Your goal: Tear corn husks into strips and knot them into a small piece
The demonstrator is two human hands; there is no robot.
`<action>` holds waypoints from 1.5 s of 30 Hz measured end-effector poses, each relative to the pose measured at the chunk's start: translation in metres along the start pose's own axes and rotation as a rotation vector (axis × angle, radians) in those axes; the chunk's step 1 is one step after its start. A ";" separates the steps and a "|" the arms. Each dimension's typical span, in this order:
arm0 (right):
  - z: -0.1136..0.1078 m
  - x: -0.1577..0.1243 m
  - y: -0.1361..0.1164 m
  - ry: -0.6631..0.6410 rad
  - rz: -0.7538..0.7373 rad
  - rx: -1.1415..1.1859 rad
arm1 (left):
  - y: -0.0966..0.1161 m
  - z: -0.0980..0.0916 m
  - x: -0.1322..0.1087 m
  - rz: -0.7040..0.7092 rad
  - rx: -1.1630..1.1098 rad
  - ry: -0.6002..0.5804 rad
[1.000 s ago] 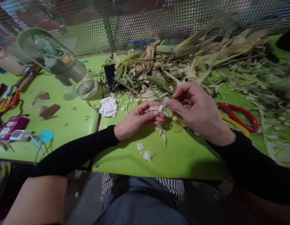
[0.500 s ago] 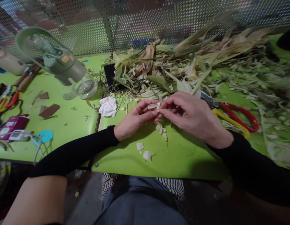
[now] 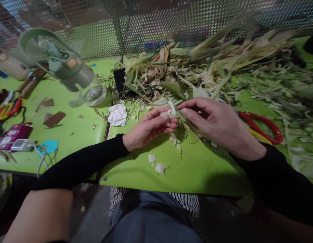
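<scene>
My left hand [image 3: 148, 130] pinches a folded piece of pale corn husk [image 3: 172, 108] between thumb and fingers. A narrow end of the piece stands up above the fingertips. Just right of it is my right hand [image 3: 217, 125], its thumb and index fingertips close together and a small gap away from the husk piece. Whatever those fingertips hold, if anything, is too small to make out. Under the hands lie small husk scraps [image 3: 161, 168] on the green table [image 3: 192, 172]. Partly behind my right wrist are scissors with red and yellow handles [image 3: 264, 126].
A heap of corn husks [image 3: 197, 74] covers the back and right. A black phone-like slab [image 3: 119, 82] sits at its left edge. Crumpled tissue [image 3: 117, 114], a green-lidded bottle [image 3: 77, 74] and a purple box [image 3: 15, 135] are to the left. Perforated mesh [image 3: 95, 30] stands behind.
My right hand has drawn away to the right from the husk piece, which stays in my left hand. The left hand has barely moved.
</scene>
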State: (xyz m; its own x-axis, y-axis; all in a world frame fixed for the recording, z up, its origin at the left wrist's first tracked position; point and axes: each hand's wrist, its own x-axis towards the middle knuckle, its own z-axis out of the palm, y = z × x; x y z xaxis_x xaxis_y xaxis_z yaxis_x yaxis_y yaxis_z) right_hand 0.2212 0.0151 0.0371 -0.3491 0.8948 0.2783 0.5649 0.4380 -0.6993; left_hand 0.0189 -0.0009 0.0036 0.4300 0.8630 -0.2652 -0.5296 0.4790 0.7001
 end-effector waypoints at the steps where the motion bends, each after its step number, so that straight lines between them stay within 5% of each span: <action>1: 0.000 0.000 0.000 -0.045 0.008 0.003 | 0.000 0.000 0.000 -0.002 -0.007 0.006; 25: -0.008 0.002 -0.012 -0.311 0.338 0.349 | -0.002 0.001 0.000 0.067 0.065 -0.038; 45: -0.028 0.004 -0.009 -0.388 0.254 0.252 | 0.009 0.003 -0.004 0.071 0.176 0.042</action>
State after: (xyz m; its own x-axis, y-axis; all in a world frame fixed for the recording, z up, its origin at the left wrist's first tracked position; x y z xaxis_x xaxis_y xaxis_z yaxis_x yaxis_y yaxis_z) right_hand 0.2353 0.0167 0.0627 -0.5031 0.8509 -0.1512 0.4872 0.1347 -0.8628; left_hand 0.0146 -0.0002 0.0131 0.3634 0.9014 -0.2353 -0.4202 0.3841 0.8222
